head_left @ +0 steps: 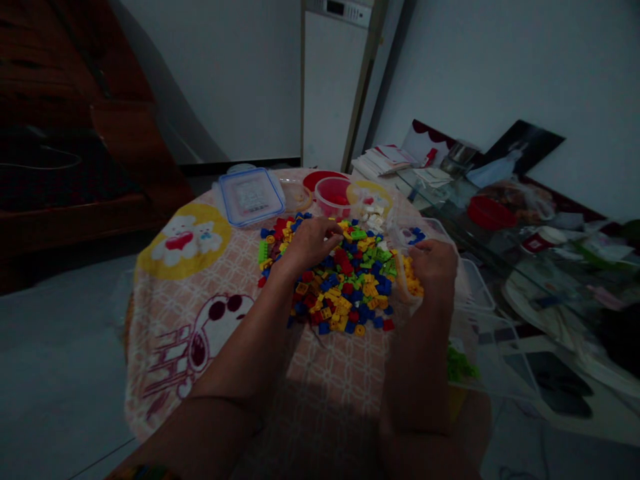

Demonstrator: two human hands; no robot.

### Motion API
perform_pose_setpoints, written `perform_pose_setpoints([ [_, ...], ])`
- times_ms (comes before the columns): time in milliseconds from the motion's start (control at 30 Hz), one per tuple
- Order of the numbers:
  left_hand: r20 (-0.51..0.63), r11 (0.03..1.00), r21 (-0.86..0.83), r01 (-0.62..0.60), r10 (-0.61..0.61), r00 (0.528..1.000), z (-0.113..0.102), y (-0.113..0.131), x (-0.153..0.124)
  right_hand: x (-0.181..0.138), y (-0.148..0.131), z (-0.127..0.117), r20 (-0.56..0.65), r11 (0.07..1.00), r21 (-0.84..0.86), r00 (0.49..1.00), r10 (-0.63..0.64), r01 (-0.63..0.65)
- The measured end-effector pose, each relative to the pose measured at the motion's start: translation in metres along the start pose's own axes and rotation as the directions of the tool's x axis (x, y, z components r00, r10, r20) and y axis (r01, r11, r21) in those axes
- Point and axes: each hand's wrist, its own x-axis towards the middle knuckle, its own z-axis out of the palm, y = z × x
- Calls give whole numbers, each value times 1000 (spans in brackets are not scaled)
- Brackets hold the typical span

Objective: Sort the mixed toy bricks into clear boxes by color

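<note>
A heap of toy building blocks (345,287) in red, yellow, blue and green lies in the middle of the round table. Over its far left part my left hand (313,241) reaches down, fingers curled towards the thumb; whether a block is between them I cannot make out. My right hand (436,263) is closed above the clear plastic boxes at the right, and what it may hold is hidden. Just left of it, yellow blocks (412,279) sit in a clear box, with a few blue blocks (416,235) in another beyond. White blocks (373,217) lie behind the heap.
A blue-rimmed lid (251,196) and a pink-red tub (333,193) stand at the table's far side. Green blocks (460,365) fill part of a clear box by my right forearm. A cluttered glass table (505,257) adjoins on the right.
</note>
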Motion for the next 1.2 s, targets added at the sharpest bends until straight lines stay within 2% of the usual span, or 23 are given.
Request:
perform_pose_setpoints([
  [100,2,1000,2,0,0,1000,0,0,0,-2,-8,9,171,994,56,980,-105,97],
  [233,15,1000,8,6,-6,1000,-1,0,0,-10,-21,18,362,978,41,909,-205,204],
  [367,8,1000,9,1,-1,1000,-1,0,0,-14,-32,23,516,963,-51,832,-203,266],
  [467,4,1000,8,-2,2,1000,0,-1,1,-17,-41,26,566,932,-144,801,-198,332],
  [567,11,1000,9,0,0,1000,0,0,0,-22,-49,26,569,897,-194,790,-227,397],
  [700,7,1000,6,1,-1,1000,-1,2,0,-25,-53,29,559,881,-223,795,-235,417],
  [867,5,1000,3,-5,5,1000,-1,2,0,-21,-47,32,547,886,-167,788,-281,432],
  [1067,5,1000,-2,10,-10,1000,0,1,0,-16,-39,21,424,921,-93,852,-307,378],
  [1200,16,1000,2,11,-12,1000,-2,3,0,-14,-31,8,325,951,-85,911,-255,297],
])
